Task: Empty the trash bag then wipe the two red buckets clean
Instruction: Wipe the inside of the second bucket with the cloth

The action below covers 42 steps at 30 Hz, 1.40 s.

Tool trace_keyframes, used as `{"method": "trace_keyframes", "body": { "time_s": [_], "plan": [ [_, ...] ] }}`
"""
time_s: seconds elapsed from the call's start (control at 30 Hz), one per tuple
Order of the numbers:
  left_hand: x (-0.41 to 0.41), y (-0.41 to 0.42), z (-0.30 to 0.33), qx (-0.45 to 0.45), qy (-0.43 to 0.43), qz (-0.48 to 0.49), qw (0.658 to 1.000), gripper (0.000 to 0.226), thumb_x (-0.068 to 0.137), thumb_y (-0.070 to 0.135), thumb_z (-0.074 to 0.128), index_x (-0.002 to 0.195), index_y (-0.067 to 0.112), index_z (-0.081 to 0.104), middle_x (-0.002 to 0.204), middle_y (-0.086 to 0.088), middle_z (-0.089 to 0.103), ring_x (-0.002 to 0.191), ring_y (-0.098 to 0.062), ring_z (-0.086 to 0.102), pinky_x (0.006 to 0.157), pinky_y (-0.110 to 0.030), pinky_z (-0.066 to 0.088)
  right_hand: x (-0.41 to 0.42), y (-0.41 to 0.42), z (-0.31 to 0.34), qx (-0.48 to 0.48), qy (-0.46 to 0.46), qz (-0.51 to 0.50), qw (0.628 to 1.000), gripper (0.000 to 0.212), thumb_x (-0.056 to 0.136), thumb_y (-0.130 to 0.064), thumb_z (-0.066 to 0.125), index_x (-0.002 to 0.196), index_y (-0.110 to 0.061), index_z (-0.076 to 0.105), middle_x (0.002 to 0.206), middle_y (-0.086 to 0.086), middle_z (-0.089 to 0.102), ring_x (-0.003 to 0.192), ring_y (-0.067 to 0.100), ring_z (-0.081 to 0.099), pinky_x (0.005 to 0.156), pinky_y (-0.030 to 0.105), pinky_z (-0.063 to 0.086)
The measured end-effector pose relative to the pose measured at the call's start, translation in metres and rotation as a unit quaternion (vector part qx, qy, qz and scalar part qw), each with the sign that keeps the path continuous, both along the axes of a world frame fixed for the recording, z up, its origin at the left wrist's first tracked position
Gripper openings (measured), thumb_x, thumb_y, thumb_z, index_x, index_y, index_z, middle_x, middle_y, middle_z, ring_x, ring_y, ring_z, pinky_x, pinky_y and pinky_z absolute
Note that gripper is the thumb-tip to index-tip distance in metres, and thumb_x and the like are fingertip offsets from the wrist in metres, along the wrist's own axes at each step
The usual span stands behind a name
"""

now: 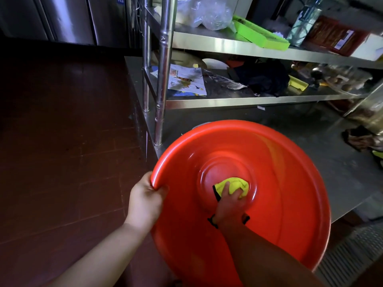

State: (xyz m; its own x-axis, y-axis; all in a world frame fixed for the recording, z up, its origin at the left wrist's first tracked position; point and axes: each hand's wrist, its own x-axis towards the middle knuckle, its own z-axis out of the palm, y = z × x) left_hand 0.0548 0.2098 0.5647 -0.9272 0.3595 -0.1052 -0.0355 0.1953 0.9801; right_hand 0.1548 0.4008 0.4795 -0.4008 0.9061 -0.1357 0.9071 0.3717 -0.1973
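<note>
A big red bucket (pixel 279 183) fills the lower middle of the head view, its open mouth tipped toward me. My left hand (pixel 145 201) grips its rim on the left side, fingers curled over the edge. Deep inside, my right hand (pixel 229 204) holds a yellow cloth (pixel 236 184) with a black edge against the bucket's round bottom. A black band sits on that wrist. A second bucket and the trash bag are out of view.
A steel shelf rack (pixel 163 79) stands just behind the bucket, its post close to the rim. Papers (pixel 186 79), a green tray (pixel 261 36), plastic bags and dark cloth lie on the shelves. Dark red floor tiles (pixel 62 141) spread to the left.
</note>
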Motion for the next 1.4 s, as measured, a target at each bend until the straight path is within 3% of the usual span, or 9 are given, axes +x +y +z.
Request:
{"method": "trace_keyframes", "body": {
  "time_s": [0.17, 0.27, 0.5, 0.63, 0.73, 0.9, 1.07, 1.17, 1.4],
  "plan": [
    [-0.004, 0.006, 0.01, 0.009, -0.022, -0.007, 1.0, 0.024, 0.075, -0.002, 0.066, 0.075, 0.021, 0.062, 0.066, -0.009, 0.067, 0.06, -0.028, 0.064, 0.058, -0.041, 0.054, -0.012, 0.005, 0.037, 0.032, -0.019, 0.059, 0.998, 0.05, 0.096, -0.028, 0.045, 0.143, -0.019, 0.031, 0.147, 0.015, 0.031, 0.128, 0.025, 0.036, 0.099, 0.024, 0.021],
    [-0.009, 0.014, 0.02, 0.01, -0.032, -0.029, 0.999, 0.02, 0.074, 0.002, 0.067, 0.081, 0.02, 0.063, 0.071, -0.01, 0.069, 0.066, -0.032, 0.067, 0.062, -0.045, 0.057, -0.022, -0.015, 0.085, 0.054, 0.036, 0.166, 0.984, 0.074, 0.089, -0.013, 0.05, 0.148, -0.037, 0.012, 0.155, 0.008, 0.008, 0.134, 0.031, 0.025, 0.106, 0.032, 0.028],
    [-0.017, 0.028, 0.037, -0.006, -0.032, -0.054, 0.998, 0.019, 0.072, 0.0, 0.065, 0.083, 0.016, 0.063, 0.07, -0.013, 0.069, 0.061, -0.031, 0.067, 0.062, -0.046, 0.057, 0.007, -0.03, 0.18, 0.349, 0.261, 0.273, 0.858, 0.096, 0.065, 0.004, 0.066, 0.146, -0.031, 0.028, 0.14, 0.015, 0.032, 0.104, 0.035, 0.043, 0.087, 0.049, 0.048],
    [-0.014, 0.033, 0.047, -0.021, -0.002, -0.081, 0.996, 0.019, 0.074, 0.005, 0.064, 0.087, 0.02, 0.062, 0.073, -0.013, 0.069, 0.065, -0.033, 0.067, 0.065, -0.048, 0.056, -0.018, -0.01, 0.218, 0.364, 0.154, 0.269, 0.879, 0.095, 0.077, -0.03, 0.068, 0.15, -0.029, 0.007, 0.152, 0.02, 0.012, 0.128, 0.038, 0.021, 0.1, 0.052, 0.034],
    [-0.012, 0.036, 0.054, -0.037, 0.023, -0.105, 0.994, 0.024, 0.073, 0.004, 0.062, 0.091, 0.019, 0.063, 0.075, -0.011, 0.069, 0.066, -0.029, 0.067, 0.068, -0.045, 0.056, -0.033, 0.008, 0.215, 0.304, 0.005, 0.343, 0.889, 0.103, 0.081, -0.059, 0.049, 0.138, -0.034, -0.033, 0.152, 0.016, -0.03, 0.138, 0.035, -0.028, 0.114, 0.053, -0.006],
    [-0.018, 0.036, 0.059, -0.055, 0.023, -0.111, 0.992, 0.027, 0.072, 0.001, 0.061, 0.091, 0.02, 0.063, 0.073, -0.012, 0.069, 0.06, -0.027, 0.065, 0.063, -0.043, 0.056, -0.039, 0.02, 0.219, 0.329, -0.055, 0.391, 0.858, 0.099, 0.079, -0.03, 0.046, 0.137, -0.033, -0.034, 0.143, 0.008, -0.046, 0.127, 0.028, -0.047, 0.107, 0.054, -0.025],
    [-0.017, 0.041, 0.062, -0.066, 0.041, -0.147, 0.986, 0.029, 0.07, -0.001, 0.058, 0.086, 0.022, 0.062, 0.065, -0.004, 0.068, 0.053, -0.018, 0.063, 0.06, -0.035, 0.055, -0.051, 0.014, 0.221, 0.375, -0.093, 0.491, 0.781, 0.099, 0.079, -0.017, 0.061, 0.148, -0.032, -0.009, 0.158, 0.003, 0.009, 0.145, 0.024, 0.003, 0.115, 0.049, -0.004],
    [-0.017, 0.044, 0.063, -0.064, 0.04, -0.154, 0.985, 0.026, 0.07, -0.002, 0.057, 0.084, 0.019, 0.061, 0.063, -0.003, 0.066, 0.051, -0.018, 0.062, 0.058, -0.035, 0.053, -0.058, 0.016, 0.221, 0.383, -0.082, 0.494, 0.776, 0.086, 0.078, -0.033, 0.068, 0.145, -0.034, 0.015, 0.135, 0.001, 0.043, 0.121, 0.026, 0.038, 0.102, 0.043, 0.024],
    [-0.012, 0.047, 0.061, -0.033, 0.026, -0.15, 0.988, 0.032, 0.071, -0.005, 0.058, 0.088, 0.022, 0.062, 0.067, -0.014, 0.068, 0.052, -0.025, 0.063, 0.056, -0.04, 0.053, -0.044, 0.035, 0.218, 0.456, -0.042, 0.427, 0.78, 0.081, 0.057, -0.047, 0.081, 0.127, -0.026, 0.048, 0.106, 0.0, 0.059, 0.095, 0.024, 0.055, 0.082, 0.037, 0.044]
  ]
}}
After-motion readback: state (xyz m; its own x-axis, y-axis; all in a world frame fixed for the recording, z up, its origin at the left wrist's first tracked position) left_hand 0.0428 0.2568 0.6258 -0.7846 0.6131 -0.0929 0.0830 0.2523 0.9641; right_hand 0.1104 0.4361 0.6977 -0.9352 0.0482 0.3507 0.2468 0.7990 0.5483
